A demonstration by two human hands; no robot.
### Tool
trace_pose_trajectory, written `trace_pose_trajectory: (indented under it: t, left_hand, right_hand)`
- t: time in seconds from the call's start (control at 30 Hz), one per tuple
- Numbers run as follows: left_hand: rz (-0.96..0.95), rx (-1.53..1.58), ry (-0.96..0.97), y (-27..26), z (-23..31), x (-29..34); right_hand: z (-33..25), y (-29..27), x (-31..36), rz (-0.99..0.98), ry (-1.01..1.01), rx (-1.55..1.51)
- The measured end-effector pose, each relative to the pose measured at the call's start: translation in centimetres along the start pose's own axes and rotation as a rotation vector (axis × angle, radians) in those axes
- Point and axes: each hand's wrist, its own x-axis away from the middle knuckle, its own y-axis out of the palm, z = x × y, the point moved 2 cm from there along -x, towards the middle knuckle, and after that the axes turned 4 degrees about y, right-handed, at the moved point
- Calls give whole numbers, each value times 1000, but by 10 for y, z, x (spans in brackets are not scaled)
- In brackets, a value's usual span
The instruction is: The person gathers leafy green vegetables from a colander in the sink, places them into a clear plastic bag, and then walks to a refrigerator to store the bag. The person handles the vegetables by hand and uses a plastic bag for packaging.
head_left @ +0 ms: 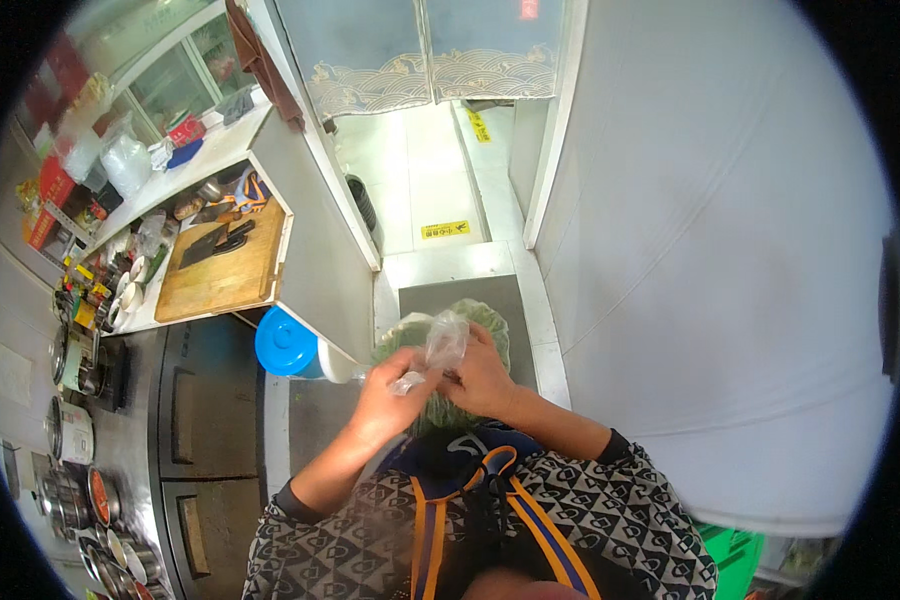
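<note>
A clear plastic bag (pixel 492 316) with something leafy green inside hangs in front of my body. My left hand (pixel 390 398) is closed on the bag's gathered neck, and a twisted end of plastic sticks out by its fingers. Close beside it, my right hand (pixel 484 382) pinches the same neck from the other side. Crumpled plastic rises between the two hands. The lower part of the bag is partly hidden behind my hands and wrists.
To the left stands a counter with a wooden cutting board (pixel 220 262) and a dark cleaver (pixel 203 246) on it. A blue-lidded bucket (pixel 285 342) sits below. Ahead is a doorway with a split curtain (pixel 370 60); a white wall (pixel 710 260) closes the right side.
</note>
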Motion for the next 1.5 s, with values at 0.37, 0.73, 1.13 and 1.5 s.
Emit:
trace_pose_trajectory:
  t: [0.37,0.73,1.13,1.5]
  left_hand:
    - [-83,386,-268,-18,-84,-187]
    - [-66,399,-329,-80,-154,-490]
    - [86,312,-183,-76,-191,-740]
    - [-23,374,-336,-75,-217,-899]
  right_hand:
    - [206,-17,-100,246,364,-261]
    - [346,-113,-316,324,839,-1057]
    - [501,-54,-537,-330,918,-836]
    - [622,-70,-676,-460,770,-764]
